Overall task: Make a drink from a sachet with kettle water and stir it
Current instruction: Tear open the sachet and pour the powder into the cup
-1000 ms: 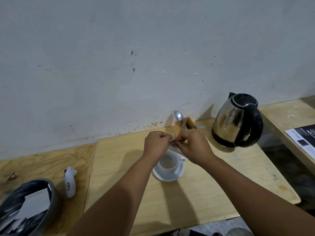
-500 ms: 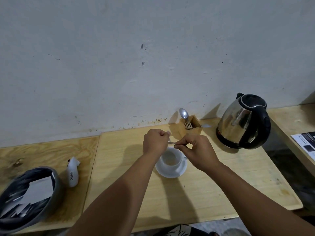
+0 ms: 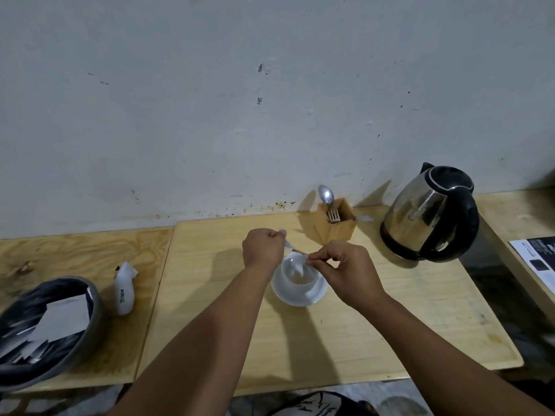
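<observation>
White cup [image 3: 295, 273] on saucer [image 3: 300, 295], both hands [image 3: 262, 249] [image 3: 345, 267] pinching a sachet [image 3: 292, 247] above it

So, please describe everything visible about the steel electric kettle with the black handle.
The shiny steel electric kettle with black handle stands upright on the pale wooden table, at its back right near the wall. It has a black lid, black spout, black base and a looping black handle facing right. The lid is shut. No hand touches it.

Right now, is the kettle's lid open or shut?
Shut: the kettle's black lid sits flat in its rim, with no gap visible.
</observation>
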